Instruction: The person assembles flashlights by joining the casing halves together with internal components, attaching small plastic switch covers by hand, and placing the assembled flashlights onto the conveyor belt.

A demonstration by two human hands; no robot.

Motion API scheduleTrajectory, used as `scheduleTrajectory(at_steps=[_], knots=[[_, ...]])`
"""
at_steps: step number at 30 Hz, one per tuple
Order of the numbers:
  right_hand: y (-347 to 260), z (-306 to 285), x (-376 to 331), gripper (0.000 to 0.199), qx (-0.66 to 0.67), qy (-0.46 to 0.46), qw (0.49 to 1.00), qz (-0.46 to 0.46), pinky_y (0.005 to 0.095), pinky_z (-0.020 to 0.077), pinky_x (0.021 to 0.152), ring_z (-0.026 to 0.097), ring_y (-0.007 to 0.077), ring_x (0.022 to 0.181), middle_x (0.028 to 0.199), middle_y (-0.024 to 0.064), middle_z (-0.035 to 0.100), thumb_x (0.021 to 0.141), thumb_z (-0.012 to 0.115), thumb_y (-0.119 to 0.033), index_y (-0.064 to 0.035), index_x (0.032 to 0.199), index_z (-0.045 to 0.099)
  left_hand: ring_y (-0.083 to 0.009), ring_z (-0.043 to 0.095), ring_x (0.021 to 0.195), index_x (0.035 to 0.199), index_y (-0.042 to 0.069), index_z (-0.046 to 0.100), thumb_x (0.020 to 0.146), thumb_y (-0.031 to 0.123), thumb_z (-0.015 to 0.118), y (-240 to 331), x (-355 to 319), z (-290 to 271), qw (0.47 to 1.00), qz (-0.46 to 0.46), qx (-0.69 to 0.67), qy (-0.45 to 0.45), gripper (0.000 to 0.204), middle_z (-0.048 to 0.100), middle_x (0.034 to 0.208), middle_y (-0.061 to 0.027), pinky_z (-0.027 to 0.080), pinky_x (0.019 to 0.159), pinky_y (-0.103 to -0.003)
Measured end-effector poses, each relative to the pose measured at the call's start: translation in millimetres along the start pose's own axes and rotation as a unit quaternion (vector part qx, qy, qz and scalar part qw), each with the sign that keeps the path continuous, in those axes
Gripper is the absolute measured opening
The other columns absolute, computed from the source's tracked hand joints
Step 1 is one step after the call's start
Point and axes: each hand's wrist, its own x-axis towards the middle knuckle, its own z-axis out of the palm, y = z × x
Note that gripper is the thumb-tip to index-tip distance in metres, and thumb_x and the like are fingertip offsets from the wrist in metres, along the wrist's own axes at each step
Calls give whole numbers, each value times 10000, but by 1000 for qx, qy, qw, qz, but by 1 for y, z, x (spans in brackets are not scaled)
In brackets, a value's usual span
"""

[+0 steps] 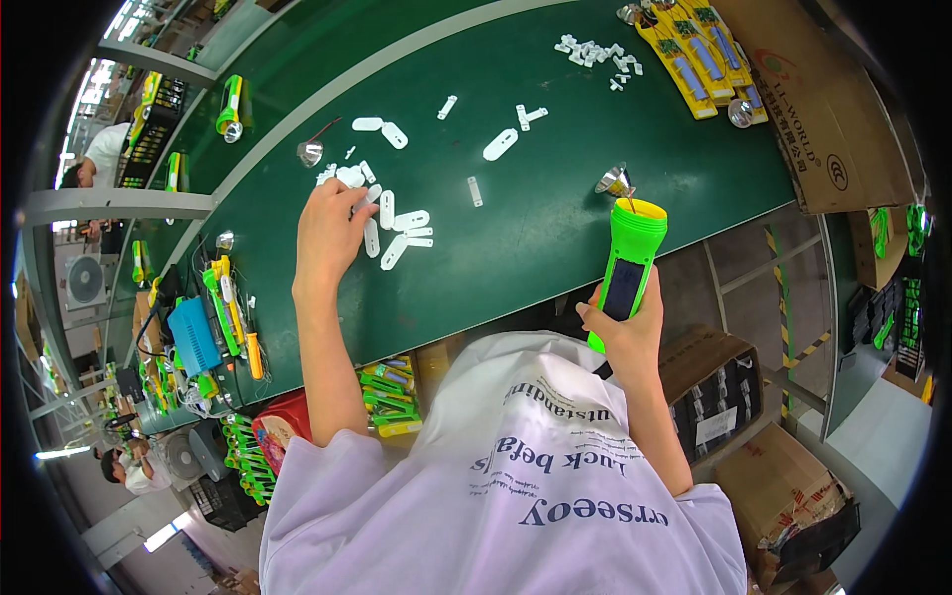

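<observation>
My left hand (335, 226) is at a scattered group of white plastic pieces on the green tabletop. Its thumb and index finger close around a small oval white piece (374, 193); the other fingertips are partly hidden. More oval white plates (407, 220) lie just right of it. Near the table's front edge, my right hand (635, 327) grips a bright green flashlight body (637, 236) with a dark panel on its side. Its wide yellow-rimmed mouth points away from me. A shiny reflector (615, 181) on a wire sits at that mouth.
A loose reflector (310, 152) lies beyond my left hand. Small white parts (598, 52) lie at the far side, beside yellow housings (694, 59) with circuit boards and batteries. A cardboard box (808, 109) stands at right. Tools and a blue case (193, 335) are at left.
</observation>
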Motion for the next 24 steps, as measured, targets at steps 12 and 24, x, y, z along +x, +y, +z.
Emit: scheduleTrajectory(at_steps=[12,24], knots=[[4,-3,-1,456,5,2,1000,-10,266,495,611,583,95,683,795,11,590,710,746,69,-73,1051,477,-329,620,821,902,40,665,778,-44,583,77,-27,-11,974,168,-121,-87,171,624,868,-120,504,722,-412],[1,-2,-6,462,22,-1,1000,15,274,507,611,601,108,666,792,24,597,703,740,79,-79,1046,473,-309,628,847,979,14,648,832,-52,567,103,-56,14,979,127,-135,-83,181,635,942,-148,504,710,-395]])
